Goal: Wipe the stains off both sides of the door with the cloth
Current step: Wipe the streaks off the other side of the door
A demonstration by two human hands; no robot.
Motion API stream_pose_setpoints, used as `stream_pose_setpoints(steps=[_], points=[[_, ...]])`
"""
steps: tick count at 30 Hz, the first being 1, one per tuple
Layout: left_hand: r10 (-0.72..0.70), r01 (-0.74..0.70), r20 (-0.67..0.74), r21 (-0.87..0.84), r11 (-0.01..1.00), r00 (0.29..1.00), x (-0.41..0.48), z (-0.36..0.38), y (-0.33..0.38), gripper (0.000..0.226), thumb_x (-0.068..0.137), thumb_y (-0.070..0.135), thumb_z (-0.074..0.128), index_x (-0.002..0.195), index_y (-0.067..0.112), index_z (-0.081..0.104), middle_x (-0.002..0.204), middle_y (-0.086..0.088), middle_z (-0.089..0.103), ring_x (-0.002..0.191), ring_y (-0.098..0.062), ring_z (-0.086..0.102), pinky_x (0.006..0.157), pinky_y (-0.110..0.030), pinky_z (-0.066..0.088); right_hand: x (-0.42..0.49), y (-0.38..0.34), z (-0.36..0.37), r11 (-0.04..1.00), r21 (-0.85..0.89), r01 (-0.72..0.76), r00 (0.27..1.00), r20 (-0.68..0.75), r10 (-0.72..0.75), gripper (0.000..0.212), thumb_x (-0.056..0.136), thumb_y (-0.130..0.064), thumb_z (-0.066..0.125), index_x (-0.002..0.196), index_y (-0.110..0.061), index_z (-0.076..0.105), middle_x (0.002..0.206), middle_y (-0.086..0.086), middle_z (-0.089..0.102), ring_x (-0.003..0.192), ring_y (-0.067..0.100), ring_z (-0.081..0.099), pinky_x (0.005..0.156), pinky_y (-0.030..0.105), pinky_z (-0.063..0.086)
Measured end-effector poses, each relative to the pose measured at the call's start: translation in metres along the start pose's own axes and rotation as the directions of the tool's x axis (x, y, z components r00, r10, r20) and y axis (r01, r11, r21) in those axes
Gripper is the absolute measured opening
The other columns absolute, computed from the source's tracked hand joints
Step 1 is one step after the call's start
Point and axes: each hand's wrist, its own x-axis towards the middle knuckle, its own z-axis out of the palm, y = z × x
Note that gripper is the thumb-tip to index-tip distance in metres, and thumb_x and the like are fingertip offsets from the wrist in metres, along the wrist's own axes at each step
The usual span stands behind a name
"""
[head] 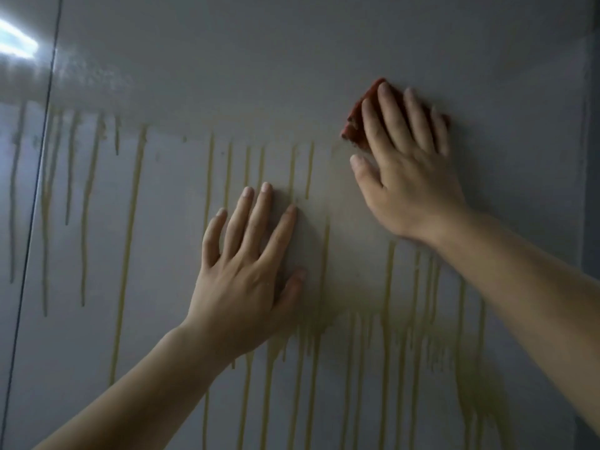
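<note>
Head view: right hand [406, 167] presses crumpled red cloth [356, 123] flat-fingered on glossy, yellow-streaked door [168, 261]; left hand [246, 267] rests splayed.

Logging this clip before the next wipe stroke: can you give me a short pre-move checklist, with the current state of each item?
1. Cloth under the right hand, pressed flat on the door: ok.
2. Left hand flat on the door, holding nothing: ok.
3. Left hand out of the likely wiping path: not ok; it lies over streaks below and left of the cloth.
4. This side free of stains: not ok; yellow drips run down much of the panel.
5. Cloth clean enough: cannot tell; fingers cover most of it.
6. Other side of the door: cannot tell; not in view.
</note>
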Motion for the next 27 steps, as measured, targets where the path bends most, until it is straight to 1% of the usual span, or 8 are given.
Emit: stream_pose_setpoints(steps=[2, 5, 8, 13, 16, 19, 24, 27], points=[[-0.026, 0.026, -0.001, 0.019, 0.999, 1.0, -0.001, 0.001, -0.006, 0.077, 0.101, 0.062, 0.032, 0.165, 0.021, 0.018, 0.173, -0.01, 0.001, 0.16, -0.029, -0.008, 0.127, -0.059, 0.003, -0.005, -0.011, 0.002, 1.0, -0.015, 0.012, 1.0, -0.005, -0.012, 0.077, 0.099, -0.054, 0.026, 0.164, -0.012, 0.019, 0.173, 0.009, 0.008, 0.159, 0.034, 0.005, 0.127, 0.053, 0.001], [-0.035, 0.034, -0.026, -0.016, 0.999, 0.999, -0.002, 0.003, -0.013, 0.077, 0.099, 0.062, 0.035, 0.164, 0.022, 0.021, 0.173, -0.007, 0.004, 0.16, -0.029, -0.005, 0.126, -0.061, 0.006, -0.058, -0.035, 0.01, 0.969, -0.074, 0.238, 0.971, 0.053, -0.234, 0.076, 0.099, -0.052, 0.035, 0.162, -0.012, 0.025, 0.172, 0.01, 0.013, 0.159, 0.034, 0.008, 0.126, 0.058, 0.009], [-0.02, 0.017, -0.045, -0.062, 0.998, 0.999, -0.002, 0.004, -0.017, 0.074, 0.099, 0.06, 0.036, 0.163, 0.025, 0.023, 0.173, -0.004, 0.006, 0.16, -0.027, -0.004, 0.127, -0.056, 0.003, -0.061, -0.031, 0.011, 0.932, -0.078, 0.353, 0.934, 0.086, -0.346, 0.074, 0.099, -0.051, 0.036, 0.162, -0.015, 0.026, 0.172, 0.007, 0.016, 0.159, 0.032, 0.011, 0.126, 0.057, 0.012], [0.003, -0.012, -0.064, -0.132, 0.991, 0.998, -0.004, 0.0, -0.026, 0.074, 0.099, 0.053, 0.037, 0.164, 0.021, 0.02, 0.173, -0.002, 0.007, 0.16, -0.024, -0.003, 0.128, -0.052, 0.005, 0.014, -0.04, 0.006, 0.994, -0.045, 0.096, 0.995, 0.01, -0.096, 0.075, 0.099, -0.052, 0.027, 0.163, -0.014, 0.021, 0.172, 0.008, 0.011, 0.159, 0.033, 0.008, 0.127, 0.055, 0.006], [-0.016, 0.0, -0.101, -0.154, 0.988, 0.995, -0.011, -0.003, -0.04, 0.074, 0.099, 0.046, 0.041, 0.163, 0.013, 0.023, 0.172, -0.011, 0.012, 0.16, -0.027, 0.002, 0.128, -0.051, 0.01, -0.023, -0.067, 0.014, 0.97, -0.085, 0.226, 0.974, 0.054, -0.222, 0.076, 0.099, -0.052, 0.03, 0.163, -0.012, 0.022, 0.172, 0.01, 0.01, 0.159, 0.034, 0.006, 0.127, 0.057, 0.007], [-0.078, 0.071, -0.071, -0.097, 0.993, 0.994, -0.018, -0.004, -0.058, 0.073, 0.099, 0.048, 0.038, 0.162, 0.013, 0.025, 0.172, -0.014, 0.009, 0.16, -0.031, -0.002, 0.127, -0.058, 0.003, -0.037, -0.068, 0.015, 0.925, -0.088, 0.37, 0.928, 0.084, -0.363, 0.074, 0.098, -0.05, 0.034, 0.162, -0.014, 0.027, 0.171, 0.008, 0.016, 0.158, 0.033, 0.012, 0.126, 0.057, 0.013], [-0.045, 0.04, -0.035, -0.123, 0.992, 0.998, -0.021, -0.003, -0.073, 0.071, 0.102, 0.05, 0.035, 0.164, 0.019, 0.019, 0.173, -0.006, 0.002, 0.16, -0.027, -0.008, 0.126, -0.061, 0.006, 0.034, -0.078, 0.01, 0.994, -0.039, 0.105, 0.994, -0.007, -0.105, 0.076, 0.098, -0.053, 0.027, 0.162, -0.013, 0.025, 0.172, 0.009, 0.014, 0.158, 0.035, 0.012, 0.127, 0.055, 0.008], [-0.029, 0.023, -0.045, -0.14, 0.99, 0.999, -0.022, -0.003, -0.078, 0.071, 0.102, 0.048, 0.038, 0.165, 0.021, 0.018, 0.174, -0.005, 0.003, 0.16, -0.025, -0.007, 0.127, -0.058, 0.006, -0.006, -0.104, 0.021, 0.968, -0.085, 0.237, 0.971, 0.025, -0.236, 0.076, 0.099, -0.054, 0.031, 0.162, -0.012, 0.026, 0.172, 0.01, 0.014, 0.158, 0.035, 0.01, 0.127, 0.056, 0.009]])
